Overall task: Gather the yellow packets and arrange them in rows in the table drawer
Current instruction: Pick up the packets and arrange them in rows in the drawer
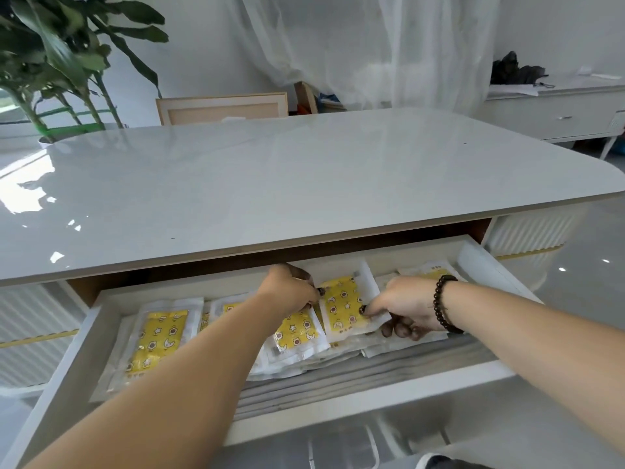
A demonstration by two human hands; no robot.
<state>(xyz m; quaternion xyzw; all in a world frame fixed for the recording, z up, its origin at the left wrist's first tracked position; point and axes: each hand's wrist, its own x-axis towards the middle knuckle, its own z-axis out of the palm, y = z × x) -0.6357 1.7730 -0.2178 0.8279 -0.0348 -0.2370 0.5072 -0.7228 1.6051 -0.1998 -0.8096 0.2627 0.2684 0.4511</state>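
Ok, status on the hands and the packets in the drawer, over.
Both hands in drawer: left hand and right hand pinching one packet by its edges. Other packets overlap, rows loose. Nothing in the way.

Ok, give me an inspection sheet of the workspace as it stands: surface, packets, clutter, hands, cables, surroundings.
Surface: glossy white tabletop, nothing on it; drawer beneath pulled open.
Job's things: yellow packets lie in the drawer in a rough, overlapping row; one packet is held tilted at mid-drawer.
Clutter: nothing seen.
Grippers: left hand pinches that packet's left edge; right hand, beaded bracelet on the wrist, grips its right edge.
Cables: nothing seen.
Surroundings: plant at far left, chair back behind the table, sheer curtain, white sideboard at right.
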